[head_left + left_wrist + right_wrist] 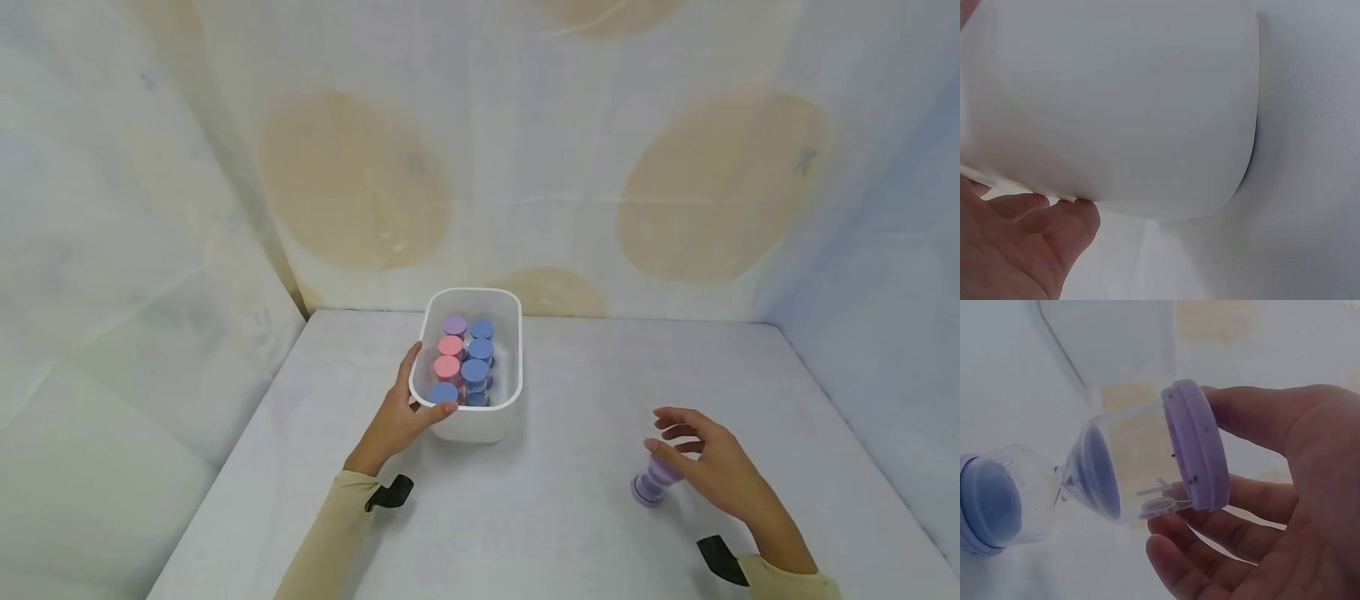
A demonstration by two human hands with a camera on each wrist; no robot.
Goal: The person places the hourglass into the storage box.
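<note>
**A:** While I watched from the head camera, my left hand [397,421] held the near left corner of the white bin [504,400], thumb hooked over the rim and fingers along the outside wall. What did you see at the other hand?

**B:** My right hand [712,467] was well apart from the bin, out on the white table [570,517]. Its fingers were loosely spread and curved around the top of a purple hourglass timer [654,480], which stood tilted on the table just under the palm. In the right wrist view the fingers [1222,531] touched the timer's purple cap [1197,447], but I could not tell whether they pinched it or only rested against it.

**A:** And inside the bin, beyond my left thumb?

**B:** More timers stood upright in two rows: pink caps [448,357], blue caps [478,360] and one purple cap [454,325] at the far end.
</note>
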